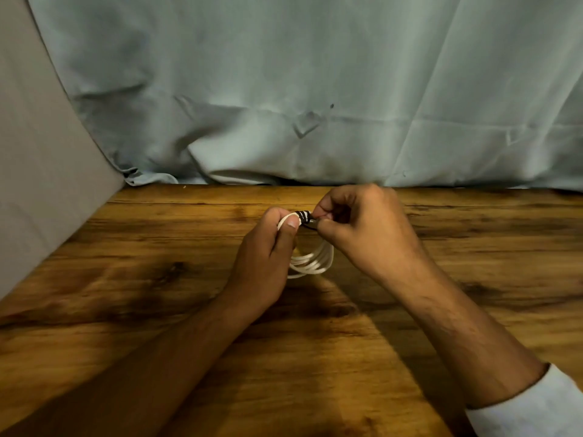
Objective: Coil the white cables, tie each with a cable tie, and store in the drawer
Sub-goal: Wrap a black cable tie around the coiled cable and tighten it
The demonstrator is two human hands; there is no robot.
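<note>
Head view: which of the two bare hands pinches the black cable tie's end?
The right hand pinches the thin black cable tie wound round the coiled white cable; the left hand only grips the coil's loops beside that wrap.

Two hands over a wooden table (157,294), left hand (268,247) left of right hand (362,225), coiled cable (312,260) between them, cable tie (303,217) around its top, cloth backdrop (315,89) behind.
</note>
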